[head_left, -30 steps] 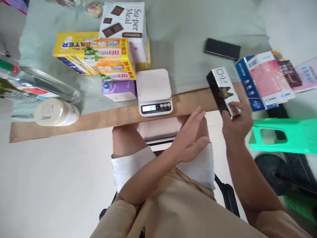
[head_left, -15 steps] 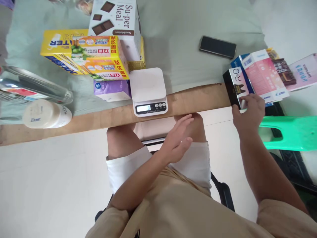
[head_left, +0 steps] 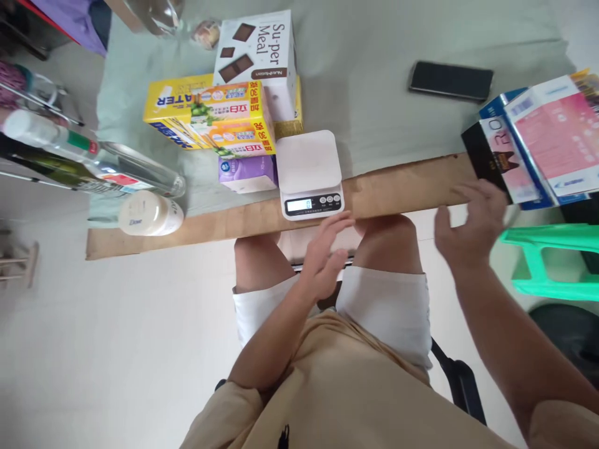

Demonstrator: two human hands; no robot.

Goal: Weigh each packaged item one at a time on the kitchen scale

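My right hand (head_left: 472,221) is off the table's front edge at the right, fingers apart with nothing in them. Just beyond its fingertips stands a black and white R&O box (head_left: 508,159), beside a blue box (head_left: 498,106) and a pink and white box (head_left: 556,128). My left hand (head_left: 325,259) hovers over my lap, fingers stretched out and holding nothing. Its fingertips are close to a white kitchen scale (head_left: 309,163), whose platform is bare and whose display is lit.
Left of the scale stand a purple box (head_left: 248,173), yellow boxes (head_left: 234,118) and a Su-per Meal box (head_left: 255,50). Farther left are a Dove jar (head_left: 150,213) and a clear bottle (head_left: 135,165). A phone (head_left: 452,80) lies at the back right; a green stool (head_left: 552,262) is below.
My right hand has let go of the R&O box and drawn slightly back from it. My left hand stays over my lap. The view has swung left, so the table's things appear farther right.
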